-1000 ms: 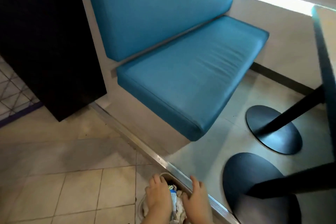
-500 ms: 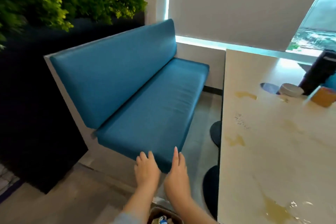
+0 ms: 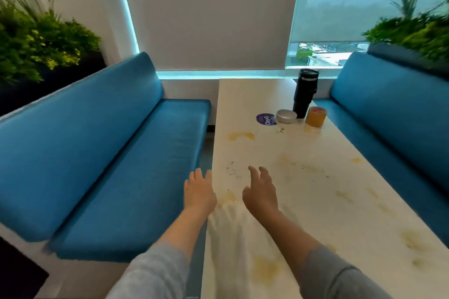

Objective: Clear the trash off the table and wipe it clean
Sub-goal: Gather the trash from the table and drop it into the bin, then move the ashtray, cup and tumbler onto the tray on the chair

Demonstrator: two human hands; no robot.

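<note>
Now we hold our left hand and right hand out above the table with yellow spills, fingers loose and spread, holding nothing.

Both hands rose from bin to table, seemingly empty.

The desk runs off the bottom edge; dark specks on it are too small to identify.

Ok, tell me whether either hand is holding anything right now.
No, the left hand and the right hand both reach out with fingers spread and empty at the near end of the stained table.
</note>
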